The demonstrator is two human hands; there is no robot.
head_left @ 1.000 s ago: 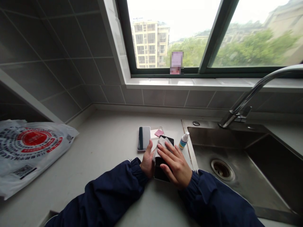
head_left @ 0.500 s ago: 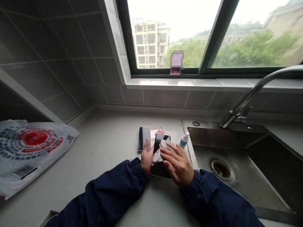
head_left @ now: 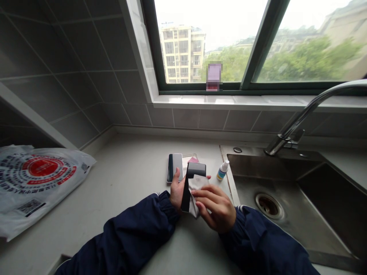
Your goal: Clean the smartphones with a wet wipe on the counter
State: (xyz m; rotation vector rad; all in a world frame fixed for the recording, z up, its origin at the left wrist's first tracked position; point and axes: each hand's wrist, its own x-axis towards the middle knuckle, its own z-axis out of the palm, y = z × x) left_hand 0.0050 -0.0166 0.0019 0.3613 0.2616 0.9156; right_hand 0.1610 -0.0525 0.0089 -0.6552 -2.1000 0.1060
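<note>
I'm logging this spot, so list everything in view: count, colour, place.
Held phone: one, black, centre
Cloth: one, pale grey, on held phone
Counter: one, white, centre
Second phone: one, dark, on counter
Clear case: one, transparent, on counter
Pink piece: one, pink, at clear case
Sink: one, grey, right
Spray bottle: one, white, beside sink
Faucet: one, silver, behind sink
Bag: one, white with red, left
Window frame: one, dark, top
Blurred item: one, lilac, window
Tiles: many, grey, walls
Buildings: several, beige, outside
Trees: uncountable, green, outside
Left hand: one, bare, gripping held phone
Right hand: one, bare, holding cloth
Sleeves: two, navy, bottom
</note>
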